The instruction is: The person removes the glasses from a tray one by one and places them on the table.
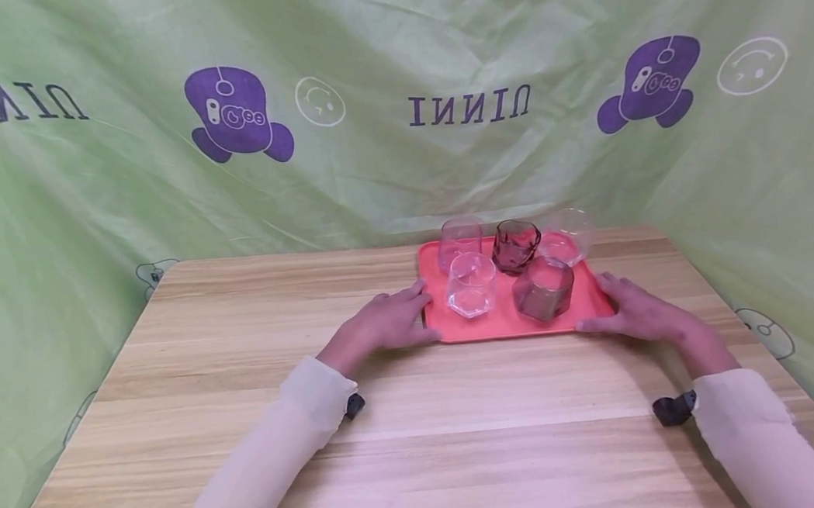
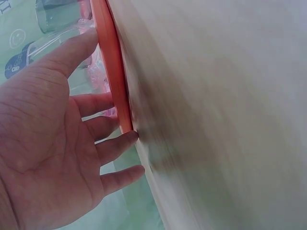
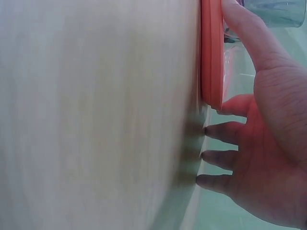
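Two hands flank one tray, and we take things from the biggest down. The green cloth (image 1: 402,169) fills the background, printed with purple figures and lettering. Below it lies the wooden table (image 1: 416,409), which we see as a blurred pale surface in both wrist views.

The red tray (image 1: 516,325) sits on the far right part of the table, near the cloth. In the left wrist view its rim (image 2: 112,72) shows edge-on, and in the right wrist view likewise (image 3: 212,57).

Our left hand (image 1: 384,329) lies at the tray's left edge. Its fingers (image 2: 117,146) are spread wide and nearly straight, tips touching the rim, with the thumb laid along the upper side of the edge. We cannot tell how firmly it presses. Our right hand (image 1: 637,310) mirrors it at the right edge: the fingers (image 3: 218,132) are open and fanned, tips at the table by the rim, and the thumb rests over the top of the rim. Neither hand curls round anything.

Five glasses stand on the tray. At the back are a clear glass (image 1: 460,243), a dark red glass (image 1: 516,245) and another clear one, the tilted glass (image 1: 570,236). In front stand a grey glass (image 1: 544,288) and a small clear glass (image 1: 471,284).
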The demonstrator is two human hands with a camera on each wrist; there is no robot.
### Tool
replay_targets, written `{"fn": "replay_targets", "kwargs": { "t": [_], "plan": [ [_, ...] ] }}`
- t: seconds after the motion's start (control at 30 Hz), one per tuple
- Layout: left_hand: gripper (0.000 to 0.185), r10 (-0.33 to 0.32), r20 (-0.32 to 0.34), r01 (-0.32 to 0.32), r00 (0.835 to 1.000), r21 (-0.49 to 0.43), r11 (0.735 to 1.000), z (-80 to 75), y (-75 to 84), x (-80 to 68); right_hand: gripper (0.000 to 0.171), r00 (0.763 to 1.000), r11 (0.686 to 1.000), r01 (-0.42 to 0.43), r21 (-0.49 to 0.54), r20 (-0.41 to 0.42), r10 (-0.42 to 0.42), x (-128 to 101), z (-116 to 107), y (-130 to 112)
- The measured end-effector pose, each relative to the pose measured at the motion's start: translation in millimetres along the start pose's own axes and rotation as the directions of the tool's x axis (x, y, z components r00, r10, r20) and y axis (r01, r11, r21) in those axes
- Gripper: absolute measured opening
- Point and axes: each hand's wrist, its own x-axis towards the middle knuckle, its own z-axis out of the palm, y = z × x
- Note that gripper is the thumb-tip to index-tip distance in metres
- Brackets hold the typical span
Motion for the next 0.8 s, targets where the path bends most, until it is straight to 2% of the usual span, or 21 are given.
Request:
{"fn": "replay_targets", "kwargs": {
  "t": [0.17, 0.33, 0.53, 0.63, 0.8],
  "plan": [
    [0.084, 0.007, -0.01, -0.007, 1.0, 0.029, 1.0, -1.0, -5.1, -7.2, 0.11, 0.999, 0.999, 0.031, -0.012, -0.017, -0.031, 1, 4, -8],
    [0.084, 0.002, -0.008, -0.002, 1.0, 0.017, 1.0, -1.9, -10.5, -17.1, 0.108, 0.996, 0.997, 0.076, -0.024, -0.039, -0.077, 2, 9, -17],
    [0.082, -0.015, 0.001, 0.015, 1.0, -0.01, 1.0, -2.2, -19.9, -29.2, 0.09, 0.992, 0.993, 0.118, -0.015, -0.047, -0.118, 8, 17, -27],
    [0.083, -0.017, 0.006, 0.017, 1.0, -0.024, 1.0, -2.9, -24.2, -33.8, 0.083, 0.992, 0.993, 0.12, -0.018, -0.039, -0.121, 9, 20, -32],
    [0.083, -0.007, 0.001, 0.007, 1.0, -0.052, 0.999, -5.1, -31.0, -38.9, 0.08, 0.994, 0.994, 0.104, -0.018, -0.031, -0.105, 10, 22, -41]
  ]
}}
